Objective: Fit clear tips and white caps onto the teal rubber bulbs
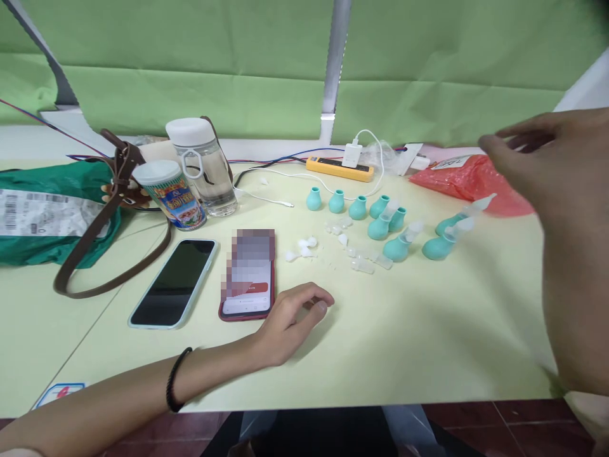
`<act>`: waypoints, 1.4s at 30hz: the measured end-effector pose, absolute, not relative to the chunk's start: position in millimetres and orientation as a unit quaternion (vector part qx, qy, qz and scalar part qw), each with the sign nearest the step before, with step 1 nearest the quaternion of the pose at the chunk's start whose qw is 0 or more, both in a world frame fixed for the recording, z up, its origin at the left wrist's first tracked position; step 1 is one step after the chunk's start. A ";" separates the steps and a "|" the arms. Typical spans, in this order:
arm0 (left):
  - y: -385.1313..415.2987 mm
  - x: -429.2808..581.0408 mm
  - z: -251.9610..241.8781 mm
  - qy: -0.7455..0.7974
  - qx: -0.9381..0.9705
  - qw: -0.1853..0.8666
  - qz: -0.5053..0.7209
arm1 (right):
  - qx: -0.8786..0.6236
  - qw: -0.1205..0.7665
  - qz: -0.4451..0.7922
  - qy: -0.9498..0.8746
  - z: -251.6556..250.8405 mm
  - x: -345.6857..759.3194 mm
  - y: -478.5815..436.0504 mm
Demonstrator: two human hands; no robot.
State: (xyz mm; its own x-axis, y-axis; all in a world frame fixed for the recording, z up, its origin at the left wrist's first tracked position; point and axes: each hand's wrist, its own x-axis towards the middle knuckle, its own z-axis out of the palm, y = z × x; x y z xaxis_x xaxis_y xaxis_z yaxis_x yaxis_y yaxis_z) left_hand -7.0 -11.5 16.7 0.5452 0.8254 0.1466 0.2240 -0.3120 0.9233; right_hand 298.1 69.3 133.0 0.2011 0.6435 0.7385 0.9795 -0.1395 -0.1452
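Observation:
My left hand (292, 320) rests on the pale table (409, 343) just right of a red phone (248, 275), its fingers curled loosely under with nothing visible in them. A black band circles that wrist. My right hand (561, 190) is raised close to the camera at the right, blurred, fingers pointing left above a red plastic bag (464, 178). Several teal rubber bulbs (358, 208) stand in a row mid-table, some fitted with clear tips (409, 233). Small clear and white caps (304, 247) lie scattered between the bulbs and the phone.
A black-screened phone (174, 282) lies left of the red one. Behind stand a clear water bottle (204, 166), a printed can (171, 193), a brown strap (109, 222) and a green bag (52, 209). A yellow power strip (339, 168) with a white charger sits at the back.

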 end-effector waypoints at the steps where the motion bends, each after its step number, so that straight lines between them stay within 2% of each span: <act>1: -11.5 -6.8 16.8 0.353 0.745 0.467 0.320 | -0.632 0.341 -0.284 -0.636 128.9 280.9 61.7; 3: -11.9 -6.8 16.8 0.354 0.747 0.463 0.318 | -0.512 0.316 -0.276 -0.750 115.7 246.4 51.0; 5: -12.3 -6.9 16.5 0.355 0.750 0.460 0.316 | -0.422 0.213 -0.160 -0.867 97.2 218.0 47.6; 9: -12.1 -6.3 15.7 0.352 0.754 0.454 0.319 | -0.427 0.061 -0.072 -0.899 57.4 194.1 56.7; 14: -11.1 -5.8 14.8 0.351 0.760 0.445 0.317 | -0.506 -0.005 -0.072 -0.859 28.2 196.5 70.3; 17: -11.4 -5.9 14.3 0.348 0.764 0.441 0.318 | -0.518 0.002 -0.063 -0.853 21.0 197.3 75.1; 24: -10.8 -5.4 12.8 0.349 0.764 0.438 0.320 | -0.470 0.143 0.008 -0.871 12.5 199.3 81.8; 31: -10.4 -4.9 13.6 0.351 0.769 0.432 0.313 | -0.405 0.200 0.004 -0.892 11.9 190.5 72.3; 35: -10.6 -5.8 12.4 0.349 0.772 0.428 0.315 | -0.393 0.179 -0.016 -0.902 20.3 194.0 71.6; 42: -10.2 -5.8 11.6 0.352 0.773 0.425 0.313 | -0.443 0.081 -0.037 -0.892 28.9 197.9 71.3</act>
State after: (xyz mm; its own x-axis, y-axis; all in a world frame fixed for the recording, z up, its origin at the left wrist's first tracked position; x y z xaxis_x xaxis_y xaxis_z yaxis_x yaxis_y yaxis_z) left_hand -5.8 -10.2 11.6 0.5567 0.8098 0.1851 0.2776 -0.3914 0.8774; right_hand 197.9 71.3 28.9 -0.5939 0.7849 0.1766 0.7969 0.6041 -0.0055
